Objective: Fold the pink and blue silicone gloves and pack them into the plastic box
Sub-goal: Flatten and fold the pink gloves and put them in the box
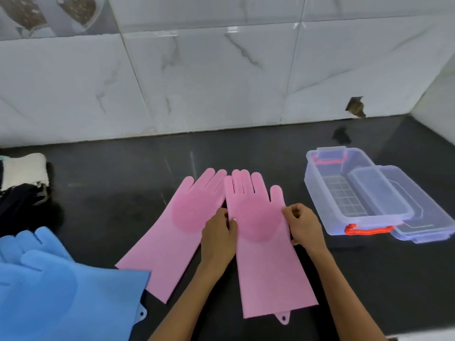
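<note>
Hands, left (219, 232) and right (304, 225), pinch opposite edges of right pink glove (261, 242).

Matt pink gloves (258, 232), bristled palms; clear glossy plastic box (354, 193); polished black counter (123, 188); glossy marble tiles (197, 77).

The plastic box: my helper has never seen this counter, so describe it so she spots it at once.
On the black counter below the marble wall, look right of the two pink gloves. The plastic box is the clear open tub with orange handles, its lid lying against its right side.
</note>
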